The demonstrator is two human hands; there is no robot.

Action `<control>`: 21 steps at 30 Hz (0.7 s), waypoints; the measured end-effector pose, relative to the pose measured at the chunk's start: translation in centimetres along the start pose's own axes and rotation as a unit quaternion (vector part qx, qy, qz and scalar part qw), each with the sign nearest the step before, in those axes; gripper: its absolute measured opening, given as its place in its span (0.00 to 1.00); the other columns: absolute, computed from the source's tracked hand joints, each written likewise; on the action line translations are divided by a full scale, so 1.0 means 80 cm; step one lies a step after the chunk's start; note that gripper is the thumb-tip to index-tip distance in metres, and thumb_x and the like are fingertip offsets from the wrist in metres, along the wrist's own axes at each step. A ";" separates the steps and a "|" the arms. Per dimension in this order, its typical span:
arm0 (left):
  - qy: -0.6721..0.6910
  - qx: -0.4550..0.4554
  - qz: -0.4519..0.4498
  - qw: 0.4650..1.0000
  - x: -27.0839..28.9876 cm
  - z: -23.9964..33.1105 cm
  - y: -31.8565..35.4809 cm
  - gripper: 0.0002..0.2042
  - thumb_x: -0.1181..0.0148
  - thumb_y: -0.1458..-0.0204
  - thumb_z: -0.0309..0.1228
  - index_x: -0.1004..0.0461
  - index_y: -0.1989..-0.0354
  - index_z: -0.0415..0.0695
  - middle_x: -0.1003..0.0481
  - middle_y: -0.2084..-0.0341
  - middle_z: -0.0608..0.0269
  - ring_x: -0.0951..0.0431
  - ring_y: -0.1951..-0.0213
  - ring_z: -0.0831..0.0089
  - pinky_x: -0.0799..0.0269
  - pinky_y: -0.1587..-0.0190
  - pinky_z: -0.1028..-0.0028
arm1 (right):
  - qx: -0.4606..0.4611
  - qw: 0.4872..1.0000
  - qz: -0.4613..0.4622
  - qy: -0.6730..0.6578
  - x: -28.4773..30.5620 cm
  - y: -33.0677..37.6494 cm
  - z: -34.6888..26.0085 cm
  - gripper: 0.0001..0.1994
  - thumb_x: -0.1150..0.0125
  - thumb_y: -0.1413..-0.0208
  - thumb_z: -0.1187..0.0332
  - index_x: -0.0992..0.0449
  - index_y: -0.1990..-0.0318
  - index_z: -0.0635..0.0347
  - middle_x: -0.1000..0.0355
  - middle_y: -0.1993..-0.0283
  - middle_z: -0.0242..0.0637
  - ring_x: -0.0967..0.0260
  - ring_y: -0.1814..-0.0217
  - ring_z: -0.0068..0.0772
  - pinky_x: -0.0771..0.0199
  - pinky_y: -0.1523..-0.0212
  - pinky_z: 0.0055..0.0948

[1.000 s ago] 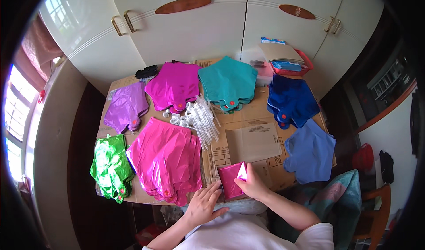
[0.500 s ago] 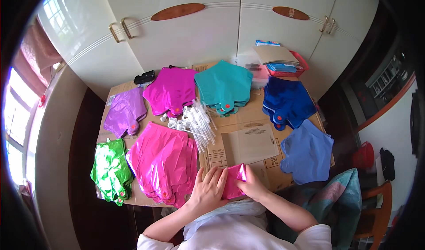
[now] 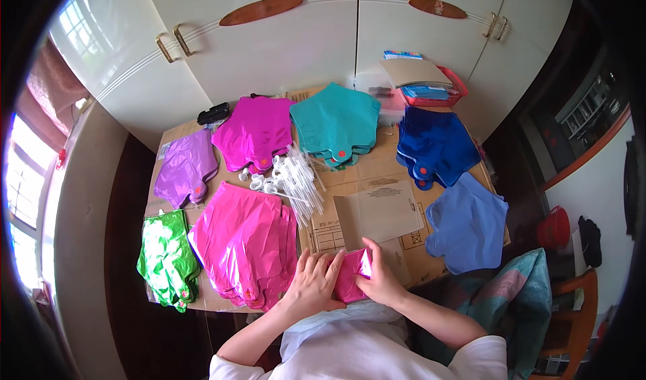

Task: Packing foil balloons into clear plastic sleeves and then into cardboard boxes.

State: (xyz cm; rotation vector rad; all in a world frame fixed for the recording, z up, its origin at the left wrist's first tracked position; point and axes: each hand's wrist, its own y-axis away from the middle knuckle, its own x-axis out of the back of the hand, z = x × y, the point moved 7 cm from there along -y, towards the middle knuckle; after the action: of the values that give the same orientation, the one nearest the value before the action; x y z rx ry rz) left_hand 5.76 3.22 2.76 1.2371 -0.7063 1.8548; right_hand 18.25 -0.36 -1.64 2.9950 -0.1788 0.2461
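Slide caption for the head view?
Left hand and right hand on folded pink foil, near colourful stacked sheets and white sticks on cardboard.

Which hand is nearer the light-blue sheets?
Right: the right hand is left of the light-blue sheets; the left hand is farther left, across the folded pink foil.

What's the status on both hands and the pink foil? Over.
Left hand open, palm down at left side of folded pink foil. Right hand holding its right side. Large pink stack beside left hand.
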 end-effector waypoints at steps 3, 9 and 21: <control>0.050 0.053 0.050 0.996 0.014 -0.010 0.018 0.52 0.29 0.73 0.50 0.48 0.39 0.37 0.39 0.49 0.47 0.42 0.44 0.51 0.49 0.42 0.53 | 0.030 0.999 0.002 0.031 0.000 0.003 -0.004 0.33 0.43 0.54 0.80 0.49 0.39 0.60 0.37 0.49 0.48 0.35 0.49 0.38 0.36 0.49 0.32; 0.076 0.020 0.084 0.993 0.000 -0.011 0.081 0.32 0.35 0.59 0.45 0.36 0.49 0.34 0.34 0.48 0.51 0.34 0.47 0.56 0.39 0.49 0.60 | 0.038 0.997 -0.016 0.068 -0.004 0.004 -0.006 0.29 0.42 0.53 0.78 0.45 0.41 0.61 0.38 0.45 0.49 0.36 0.45 0.43 0.37 0.46 0.32; -0.032 -0.079 0.030 0.996 -0.020 0.013 0.061 0.29 0.42 0.54 0.49 0.33 0.52 0.35 0.37 0.45 0.49 0.36 0.43 0.60 0.41 0.45 0.63 | 0.102 0.981 0.017 0.167 -0.013 0.002 -0.024 0.32 0.45 0.54 0.79 0.49 0.39 0.64 0.40 0.44 0.58 0.41 0.41 0.55 0.38 0.43 0.39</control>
State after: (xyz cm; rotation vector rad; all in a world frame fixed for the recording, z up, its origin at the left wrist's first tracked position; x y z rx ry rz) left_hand 2.51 -0.74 1.53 1.1874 -0.9159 1.7762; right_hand 16.94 -0.11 0.08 3.0895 -0.1785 0.8083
